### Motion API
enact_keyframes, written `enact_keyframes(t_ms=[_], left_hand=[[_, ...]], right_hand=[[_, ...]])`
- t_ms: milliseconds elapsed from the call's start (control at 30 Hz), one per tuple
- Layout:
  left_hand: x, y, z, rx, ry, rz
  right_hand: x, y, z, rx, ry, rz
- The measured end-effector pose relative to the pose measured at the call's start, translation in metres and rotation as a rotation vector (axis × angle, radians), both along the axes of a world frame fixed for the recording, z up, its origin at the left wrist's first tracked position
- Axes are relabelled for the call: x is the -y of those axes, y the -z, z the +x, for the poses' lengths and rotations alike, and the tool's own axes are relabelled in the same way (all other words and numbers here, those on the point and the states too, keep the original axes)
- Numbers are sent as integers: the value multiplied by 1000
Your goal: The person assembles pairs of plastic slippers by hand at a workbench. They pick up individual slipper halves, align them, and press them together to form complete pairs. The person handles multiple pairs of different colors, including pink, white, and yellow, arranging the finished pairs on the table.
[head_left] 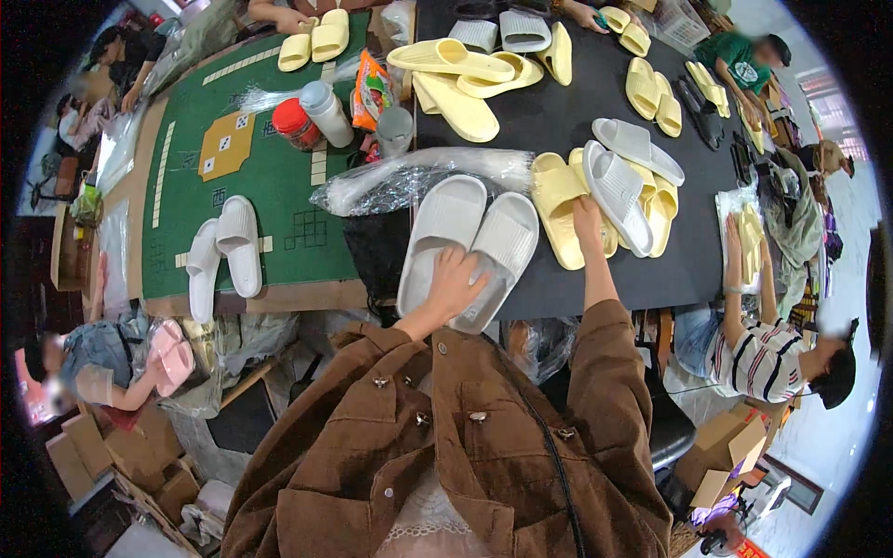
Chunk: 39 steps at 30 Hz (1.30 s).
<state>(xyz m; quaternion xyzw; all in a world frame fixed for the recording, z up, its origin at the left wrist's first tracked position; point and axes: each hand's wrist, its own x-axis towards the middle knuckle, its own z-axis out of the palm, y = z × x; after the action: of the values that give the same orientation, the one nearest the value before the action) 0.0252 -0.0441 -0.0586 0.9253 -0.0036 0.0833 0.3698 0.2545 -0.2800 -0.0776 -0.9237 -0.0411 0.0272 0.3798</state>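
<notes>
Two pale grey slippers point(445, 216) lie side by side at ctr of frame, heels reaching past the near edge of the dark bench point(684, 286). Left grip point(453, 285) is grasping both by their inner sides, where they meet. Right grip point(588, 226) touches a yellow slipper point(556, 203) right of ctr; its fingertips are partly hidden, so I cannot tell if it is clenched.

Main risk, in my opinion: one hand takes two soles, so if it loosens, one slipper may drop, b/c the heels poss. have no support there. Also, pulling the yellow slipper may drag others, b/c the slipper pile point(619, 191) overlaps.

Clear plastic bags point(391, 181) lie just above the grey toes and may catch. Upper left of ctr, a grey cup point(394, 132), white bottle point(326, 113) and red jar point(296, 124) stand close together; a wide swing could knock them. Lower left, another grey pair point(240, 246) lies on the green board point(270, 186). At right, a co-worker point(777, 363) handles a yellow pair point(750, 244).
</notes>
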Motion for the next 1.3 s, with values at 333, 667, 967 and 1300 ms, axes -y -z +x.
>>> enact_keyframes(t_ms=[333,667,967,1300], left_hand=[[-142,-29,-98,180,-723,108],[-242,78,-150,-300,-763,338],[-362,132,-146,-340,-772,262],[-522,121,-187,-247,-1063,369]], right_hand=[[6,-58,-63,122,217,145],[-9,-44,-160,82,99,137],[-30,-51,-194,63,23,-219],[-98,-27,-197,112,38,-140]])
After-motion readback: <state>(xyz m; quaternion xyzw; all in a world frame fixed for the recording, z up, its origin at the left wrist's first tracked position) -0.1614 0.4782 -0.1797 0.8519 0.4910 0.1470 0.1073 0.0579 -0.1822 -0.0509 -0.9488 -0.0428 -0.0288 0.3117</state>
